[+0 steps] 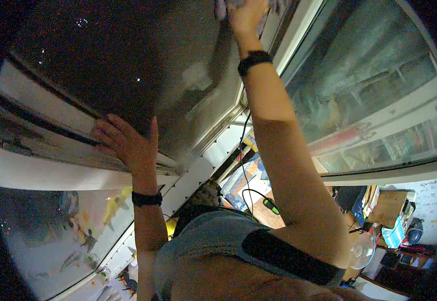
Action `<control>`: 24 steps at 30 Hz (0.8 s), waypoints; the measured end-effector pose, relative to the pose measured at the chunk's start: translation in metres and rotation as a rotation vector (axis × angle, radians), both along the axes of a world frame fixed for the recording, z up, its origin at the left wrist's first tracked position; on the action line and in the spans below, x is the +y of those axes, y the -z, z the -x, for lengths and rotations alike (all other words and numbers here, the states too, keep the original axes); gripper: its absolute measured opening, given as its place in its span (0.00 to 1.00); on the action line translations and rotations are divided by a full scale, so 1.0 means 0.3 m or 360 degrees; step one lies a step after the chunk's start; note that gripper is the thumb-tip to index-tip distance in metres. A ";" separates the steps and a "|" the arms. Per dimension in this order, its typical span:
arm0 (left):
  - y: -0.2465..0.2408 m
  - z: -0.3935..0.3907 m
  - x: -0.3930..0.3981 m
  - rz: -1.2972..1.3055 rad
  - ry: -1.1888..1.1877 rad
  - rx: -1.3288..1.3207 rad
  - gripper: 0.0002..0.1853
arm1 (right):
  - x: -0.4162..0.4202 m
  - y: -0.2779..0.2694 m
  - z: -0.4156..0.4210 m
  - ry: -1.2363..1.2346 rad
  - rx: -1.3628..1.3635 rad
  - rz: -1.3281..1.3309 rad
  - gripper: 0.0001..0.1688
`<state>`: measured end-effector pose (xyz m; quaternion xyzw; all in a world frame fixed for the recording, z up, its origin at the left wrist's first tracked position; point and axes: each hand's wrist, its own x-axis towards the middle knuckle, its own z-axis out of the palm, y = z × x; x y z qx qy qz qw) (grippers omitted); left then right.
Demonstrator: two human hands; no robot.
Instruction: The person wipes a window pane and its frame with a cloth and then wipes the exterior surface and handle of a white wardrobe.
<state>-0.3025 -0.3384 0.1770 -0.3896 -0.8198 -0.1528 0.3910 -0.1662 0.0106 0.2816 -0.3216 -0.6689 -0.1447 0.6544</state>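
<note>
My left hand lies with its fingers apart against the light window frame at left, a black band on its wrist. My right arm reaches up to the top edge of the view. There my right hand, partly cut off, is at the dark window glass; greyish, cloth-like material shows beside it, but whether the hand grips it cannot be told. A black band circles that wrist too. The pane dimly reflects the raised arm, with darkness and small lights elsewhere in it.
Another framed glass pane stands at right. Below are a white sill, a black cable with a green-and-black end piece, and patterned fabric. A fan and a cluttered desk with a wooden board are lower right.
</note>
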 end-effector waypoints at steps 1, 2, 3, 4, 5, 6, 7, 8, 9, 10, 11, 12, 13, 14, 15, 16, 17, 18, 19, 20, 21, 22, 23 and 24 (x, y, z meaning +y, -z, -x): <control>-0.004 0.000 0.004 -0.0011 0.0001 0.0017 0.57 | -0.008 0.061 -0.015 0.0068 0.0006 0.0051 0.36; -0.006 0.004 0.007 -0.0023 -0.0003 0.0039 0.57 | -0.052 0.110 -0.022 0.0133 0.0017 0.0102 0.37; -0.005 0.004 0.018 -0.0034 0.0009 0.0056 0.58 | -0.075 0.162 -0.044 0.0212 0.0025 0.0154 0.37; -0.010 0.001 0.023 -0.0041 0.0024 0.0061 0.58 | -0.067 0.221 -0.058 0.0201 -0.0009 0.0217 0.39; -0.009 0.004 0.024 -0.0047 0.0025 0.0067 0.58 | -0.053 0.290 -0.060 0.0177 -0.0044 0.0281 0.41; -0.007 0.008 0.021 -0.0047 0.0024 0.0077 0.58 | -0.045 0.364 -0.058 0.0148 -0.0077 0.0350 0.44; -0.006 0.012 0.016 -0.0044 0.0028 0.0072 0.58 | -0.041 0.430 -0.059 0.0129 -0.0095 0.0373 0.44; -0.003 0.018 0.015 -0.0043 0.0039 0.0068 0.58 | -0.037 0.494 -0.063 0.0115 -0.0112 0.0396 0.44; -0.002 0.021 0.016 -0.0043 0.0052 0.0062 0.58 | -0.038 0.549 -0.069 0.0104 -0.0131 0.0417 0.44; -0.001 0.023 0.011 -0.0032 0.0059 0.0063 0.57 | -0.058 0.589 -0.073 0.0091 -0.0149 0.0512 0.43; -0.001 0.024 0.006 -0.0021 0.0069 0.0065 0.57 | -0.083 0.630 -0.079 0.0078 -0.0166 0.0607 0.43; 0.000 0.027 0.003 -0.0010 0.0074 0.0068 0.57 | -0.101 0.671 -0.080 0.0061 -0.0183 0.0700 0.43; -0.003 0.026 0.001 -0.0004 0.0073 0.0086 0.56 | -0.104 0.729 -0.089 0.0075 -0.0232 0.0692 0.41; -0.007 0.024 -0.001 0.0003 0.0067 0.0108 0.56 | -0.101 0.797 -0.100 0.0083 -0.0278 0.0685 0.39; 0.000 0.027 -0.001 0.0012 0.0062 0.0127 0.55 | -0.109 0.842 -0.107 0.0092 -0.0327 0.0678 0.38; -0.001 0.028 -0.011 0.0045 0.0039 0.0112 0.55 | -0.153 0.851 -0.113 0.0125 -0.0407 0.0810 0.32; -0.004 0.029 -0.020 0.0079 0.0018 0.0098 0.54 | -0.172 0.895 -0.120 0.0070 -0.0445 0.0901 0.30; -0.008 0.025 -0.024 0.0102 0.0007 0.0081 0.54 | -0.176 0.953 -0.141 0.0027 -0.0483 0.0984 0.29; -0.014 0.025 -0.025 0.0078 0.0034 0.0107 0.54 | -0.186 0.961 -0.155 -0.0021 -0.0522 0.1055 0.27; -0.017 0.026 -0.028 0.0055 0.0060 0.0136 0.53 | -0.200 0.969 -0.171 -0.0028 -0.0594 0.1280 0.27; -0.023 0.025 -0.038 0.0032 0.0074 0.0162 0.53 | -0.240 0.941 -0.183 -0.0044 -0.0673 0.1501 0.27; -0.024 0.026 -0.035 0.0052 0.0071 0.0112 0.52 | -0.254 0.904 -0.204 -0.0040 -0.0743 0.1704 0.28; -0.018 0.026 -0.041 0.0074 0.0066 0.0064 0.51 | -0.250 0.910 -0.225 -0.0016 -0.0638 0.1651 0.31; -0.015 0.026 -0.016 0.0071 0.0097 0.0016 0.50 | -0.208 0.925 -0.262 0.0041 -0.0515 0.1579 0.34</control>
